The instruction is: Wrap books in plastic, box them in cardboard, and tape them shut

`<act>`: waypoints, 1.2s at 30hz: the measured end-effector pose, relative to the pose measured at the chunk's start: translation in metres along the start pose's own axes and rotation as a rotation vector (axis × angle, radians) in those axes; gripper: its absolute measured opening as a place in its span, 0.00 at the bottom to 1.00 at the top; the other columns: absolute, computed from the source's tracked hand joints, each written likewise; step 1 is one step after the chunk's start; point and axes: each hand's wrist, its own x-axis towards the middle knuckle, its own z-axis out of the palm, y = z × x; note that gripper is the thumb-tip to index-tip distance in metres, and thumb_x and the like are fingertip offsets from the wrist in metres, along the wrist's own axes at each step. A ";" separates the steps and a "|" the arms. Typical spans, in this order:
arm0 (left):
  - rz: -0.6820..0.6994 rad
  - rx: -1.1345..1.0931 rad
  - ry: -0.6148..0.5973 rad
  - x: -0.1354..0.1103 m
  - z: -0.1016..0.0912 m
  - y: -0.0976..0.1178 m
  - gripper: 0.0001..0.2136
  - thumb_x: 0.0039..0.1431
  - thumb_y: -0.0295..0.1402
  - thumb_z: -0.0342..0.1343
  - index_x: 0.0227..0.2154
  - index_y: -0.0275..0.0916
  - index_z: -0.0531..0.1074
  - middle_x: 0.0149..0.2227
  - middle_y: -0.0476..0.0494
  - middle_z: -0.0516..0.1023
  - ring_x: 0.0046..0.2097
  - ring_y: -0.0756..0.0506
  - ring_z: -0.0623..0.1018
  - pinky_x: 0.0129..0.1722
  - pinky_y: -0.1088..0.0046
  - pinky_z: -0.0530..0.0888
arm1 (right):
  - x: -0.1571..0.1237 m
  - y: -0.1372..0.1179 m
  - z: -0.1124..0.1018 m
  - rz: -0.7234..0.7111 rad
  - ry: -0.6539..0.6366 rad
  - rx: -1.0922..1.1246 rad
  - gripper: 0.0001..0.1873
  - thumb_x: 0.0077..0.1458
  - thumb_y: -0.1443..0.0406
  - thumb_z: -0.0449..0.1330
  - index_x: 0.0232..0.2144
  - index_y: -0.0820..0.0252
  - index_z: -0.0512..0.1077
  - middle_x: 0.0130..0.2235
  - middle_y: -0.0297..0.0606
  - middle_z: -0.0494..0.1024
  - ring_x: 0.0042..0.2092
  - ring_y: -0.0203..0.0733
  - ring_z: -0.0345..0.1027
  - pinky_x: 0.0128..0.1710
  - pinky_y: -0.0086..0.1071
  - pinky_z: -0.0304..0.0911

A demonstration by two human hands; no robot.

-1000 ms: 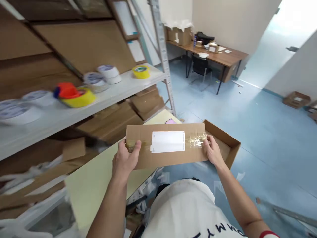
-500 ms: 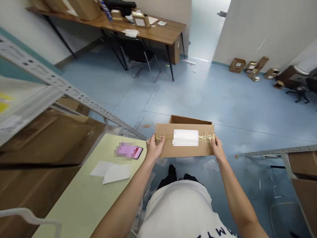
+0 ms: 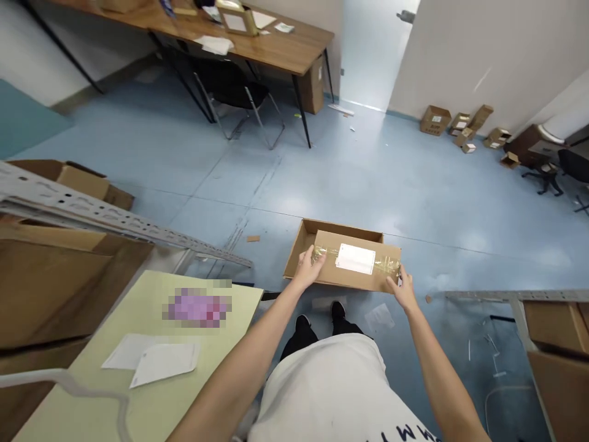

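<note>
Between my two hands is a long brown cardboard box (image 3: 329,276) with clear tape at both ends and a white label (image 3: 356,258) on top. My left hand (image 3: 309,269) grips its left end, thumb on the top face. At the right end, my right hand (image 3: 402,288) is closed round the corner. Just beneath and beyond this box shows a larger open carton (image 3: 297,253); its left and far walls are visible, while the held box covers much of the rest. What supports the carton is hidden.
At left stands a pale green tabletop (image 3: 110,411) with white paper sheets (image 3: 165,363) and a blurred purple item (image 3: 196,308). Metal shelving (image 3: 92,205) holds cartons beside it. More shelving (image 3: 506,296) is at right. Ahead are a desk (image 3: 276,52), a black chair (image 3: 230,86) and small boxes (image 3: 435,120).
The held box has shifted right and tilted, its right end now lower in view. More of the open carton shows behind it. The view has swung, moving the tabletop left and down.
</note>
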 end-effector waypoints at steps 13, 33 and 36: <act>-0.228 -0.481 0.517 -0.160 -0.054 -0.099 0.26 0.45 0.49 0.62 0.44 0.36 0.73 0.45 0.34 0.80 0.45 0.40 0.81 0.46 0.61 0.76 | -0.008 -0.078 0.114 -0.460 -0.740 0.015 0.33 0.50 0.55 0.58 0.58 0.58 0.66 0.54 0.50 0.70 0.46 0.53 0.75 0.51 0.46 0.69; -0.448 -0.877 1.714 -0.539 0.020 -0.222 0.24 0.47 0.53 0.60 0.41 0.40 0.75 0.41 0.39 0.81 0.45 0.39 0.80 0.46 0.61 0.75 | -0.401 -0.165 0.192 -1.145 -2.005 -0.146 0.29 0.48 0.45 0.62 0.46 0.55 0.75 0.42 0.45 0.80 0.35 0.46 0.76 0.41 0.45 0.73; -0.497 -0.938 1.866 -0.558 0.042 -0.229 0.26 0.46 0.54 0.61 0.41 0.39 0.74 0.40 0.39 0.81 0.42 0.39 0.80 0.45 0.60 0.75 | -0.443 -0.166 0.199 -1.172 -2.150 -0.191 0.29 0.47 0.44 0.64 0.45 0.56 0.76 0.41 0.46 0.81 0.36 0.48 0.76 0.43 0.46 0.73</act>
